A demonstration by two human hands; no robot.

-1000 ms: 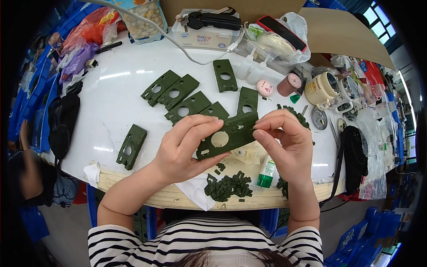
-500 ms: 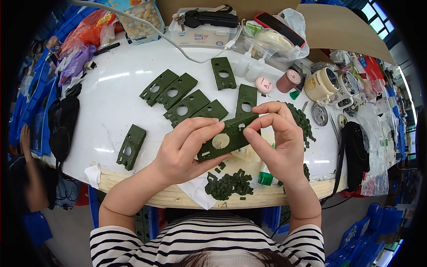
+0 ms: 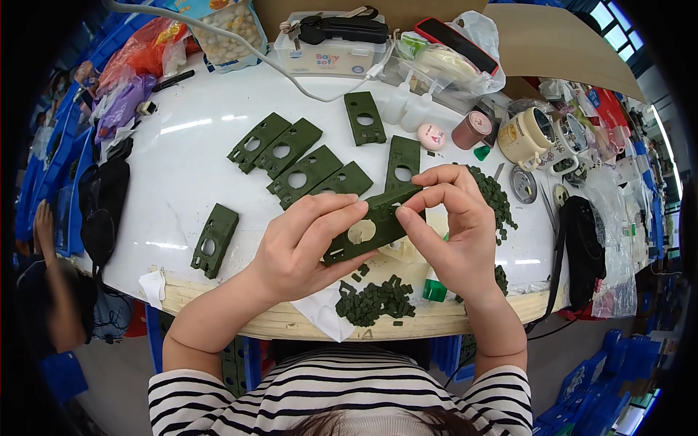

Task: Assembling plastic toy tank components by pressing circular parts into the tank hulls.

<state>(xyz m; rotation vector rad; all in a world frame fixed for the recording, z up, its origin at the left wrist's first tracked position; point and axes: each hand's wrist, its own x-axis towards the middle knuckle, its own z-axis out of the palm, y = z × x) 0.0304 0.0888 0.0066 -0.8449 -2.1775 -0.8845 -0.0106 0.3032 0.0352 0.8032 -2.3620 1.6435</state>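
Near pile: small green pieces (image 3: 374, 301) on our counter (image 3: 422, 329).
Left hand (image 3: 294, 254): fingers grip the green shell (image 3: 384, 224) at its left end.
Shell axis: between our hands, slanting up rightward.
Right hand (image 3: 454, 232): nearer the upper end, fingers closed there; any piece pinched, we cannot tell.

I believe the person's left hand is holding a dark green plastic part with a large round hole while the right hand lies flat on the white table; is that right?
Not quite: the right hand is not flat. The head view shows it in the air, at the right end of the dark green plastic part. The rest stands.
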